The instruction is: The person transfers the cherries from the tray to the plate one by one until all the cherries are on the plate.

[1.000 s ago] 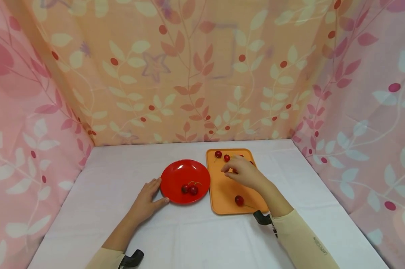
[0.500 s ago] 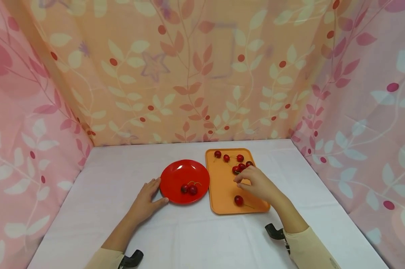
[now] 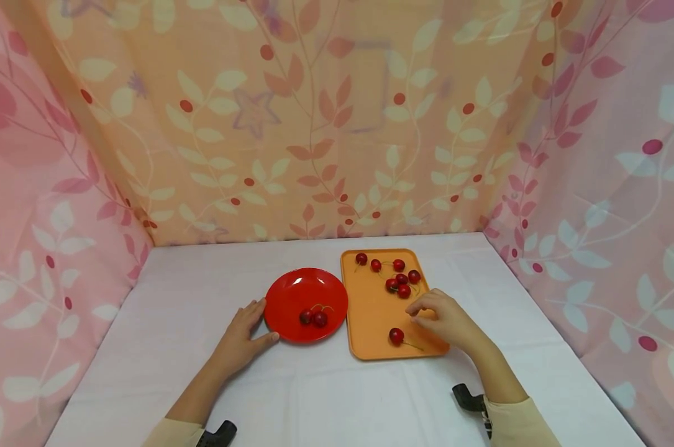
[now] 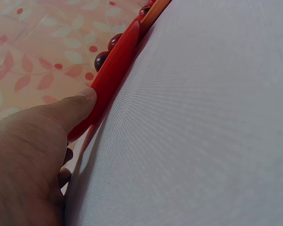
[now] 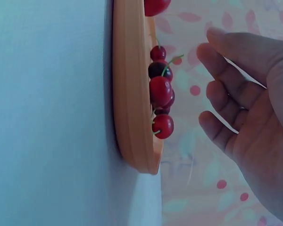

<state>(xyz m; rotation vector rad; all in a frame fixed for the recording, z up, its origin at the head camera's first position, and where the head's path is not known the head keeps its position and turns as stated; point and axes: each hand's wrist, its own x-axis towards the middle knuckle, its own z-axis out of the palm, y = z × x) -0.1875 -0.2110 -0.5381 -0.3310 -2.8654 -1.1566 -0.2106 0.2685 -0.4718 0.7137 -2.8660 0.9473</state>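
Note:
On the white tabletop sits a glossy red plate [image 3: 303, 287] with two stemmed cherries [image 3: 319, 319] in its lower right part. My left hand [image 3: 237, 338] lies at the plate's left side, fingers fairly straight and thumb [image 4: 82, 101] touching the rim. To the right, an orange tray [image 3: 370, 320] bears a cluster of cherries [image 3: 404, 291] toward its far end and a single cherry [image 3: 396, 336] near its front. My right hand [image 3: 448, 320] hovers over the tray's right edge with loosely curved fingers [image 5: 221, 94]; nothing is between them.
The plate and tray stand side by side, their edges very close. White cloth [image 3: 309, 397] covers the table. Patterned fabric walls [image 3: 314, 124] rise at the back and on both sides.
My right hand has drawn back from over the cherry cluster toward the front right, uncovering the cherries there. My left hand stays at the plate.

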